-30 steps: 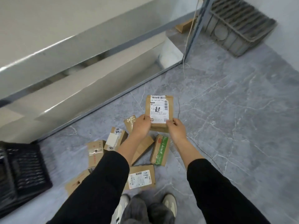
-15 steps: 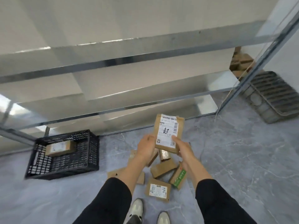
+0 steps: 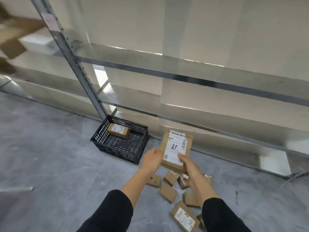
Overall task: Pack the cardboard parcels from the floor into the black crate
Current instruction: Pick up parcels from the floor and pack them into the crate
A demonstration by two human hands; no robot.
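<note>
A flat cardboard parcel (image 3: 175,149) with a white shipping label is held up in front of me. My right hand (image 3: 189,166) grips its lower right corner, thumb on the label. My left hand (image 3: 153,160) holds its left edge. The black crate (image 3: 122,148) stands on the floor to the left of the parcel, against the shelf post, with one labelled parcel (image 3: 119,130) inside. Several more cardboard parcels (image 3: 168,192) lie scattered on the grey floor under my hands, and a labelled one (image 3: 184,216) is nearest my feet.
A metal shelving rack (image 3: 184,76) runs along the wall behind the crate, its upright post (image 3: 75,64) just above the crate. Blurred brown boxes (image 3: 11,36) sit on a shelf at far left. Grey marbled floor (image 3: 50,156) spreads left of the crate.
My view has swung left, so the crate now sits near the middle. Both hands have carried the labelled parcel along, closer to the crate's right side.
</note>
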